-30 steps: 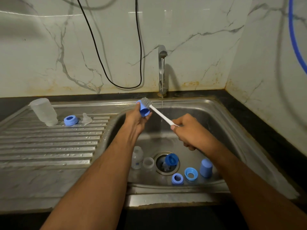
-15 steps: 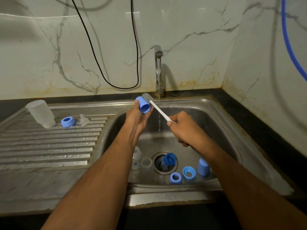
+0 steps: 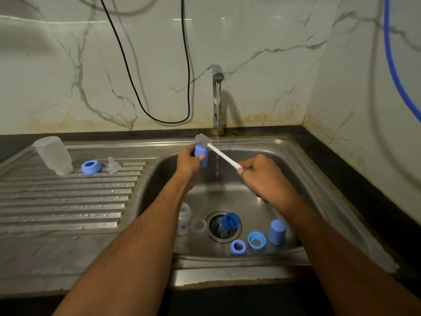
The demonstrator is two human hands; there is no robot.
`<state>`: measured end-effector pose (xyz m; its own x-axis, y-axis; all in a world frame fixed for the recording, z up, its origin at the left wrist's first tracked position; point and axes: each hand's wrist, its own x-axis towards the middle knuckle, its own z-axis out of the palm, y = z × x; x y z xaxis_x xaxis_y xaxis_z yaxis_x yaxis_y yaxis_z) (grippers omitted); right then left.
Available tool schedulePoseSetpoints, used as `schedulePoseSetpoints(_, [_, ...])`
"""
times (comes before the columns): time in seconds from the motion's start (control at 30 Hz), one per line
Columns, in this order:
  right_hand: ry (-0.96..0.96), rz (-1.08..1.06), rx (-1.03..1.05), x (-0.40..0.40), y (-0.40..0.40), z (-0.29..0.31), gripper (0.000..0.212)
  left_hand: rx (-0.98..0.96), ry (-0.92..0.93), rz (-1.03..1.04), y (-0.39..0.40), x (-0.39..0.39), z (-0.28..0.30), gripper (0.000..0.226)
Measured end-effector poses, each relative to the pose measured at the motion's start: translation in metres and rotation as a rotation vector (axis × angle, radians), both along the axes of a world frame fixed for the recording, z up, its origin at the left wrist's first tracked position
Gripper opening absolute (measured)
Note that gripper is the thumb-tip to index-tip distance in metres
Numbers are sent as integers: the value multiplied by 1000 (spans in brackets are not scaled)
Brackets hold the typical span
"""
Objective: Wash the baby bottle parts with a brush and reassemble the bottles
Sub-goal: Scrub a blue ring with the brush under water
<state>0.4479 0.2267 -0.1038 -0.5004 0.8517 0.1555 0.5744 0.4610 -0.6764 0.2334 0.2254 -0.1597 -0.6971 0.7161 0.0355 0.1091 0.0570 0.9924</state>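
Left hand [image 3: 190, 159] grips a light blue bottle cap [image 3: 201, 155] over the sink basin [image 3: 296, 169], fingers curled round its side, thumb across the front. Half a second earlier the cap's open mouth faced the camera; now its closed side shows and the opening cannot be seen. Right hand [image 3: 264, 179] pinches the white handle of the bottle brush [image 3: 218, 152], fingers curled tight about the lower end. The grey bristle head was level with the cap's rim; now it sits just above and behind the cap's top edge, whether touching I cannot tell.

A thin stream runs from the tap [image 3: 218, 99], passing just behind the brush handle.

Unchanged on the basin floor: a clear bottle [image 3: 184, 218], a clear ring [image 3: 198, 224], a dark blue cap [image 3: 230, 221] over the drain, two blue collar rings [image 3: 238, 247] [image 3: 257, 240], and a second light blue cap [image 3: 277, 231] standing upright.

On the drainboard [image 3: 68, 201], as before: an inverted frosted bottle [image 3: 54, 155], a blue collar ring [image 3: 91, 167], and a clear teat [image 3: 113, 164] just beside it.
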Motion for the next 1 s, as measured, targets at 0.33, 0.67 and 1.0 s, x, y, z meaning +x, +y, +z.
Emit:
schedulePoseSetpoints(0.33, [-116, -37, 66, 2, 4, 3, 25, -41, 218, -5, 2, 7, -3, 41])
schedulePoseSetpoints(0.67, [-131, -53, 41, 8, 10, 4, 26, -21, 183, 19, -2, 5, -1, 40])
schedulePoseSetpoints(1.0, [-147, -16, -104, 16, 14, 6, 22, -65, 146, 82, -3, 1, -7, 41])
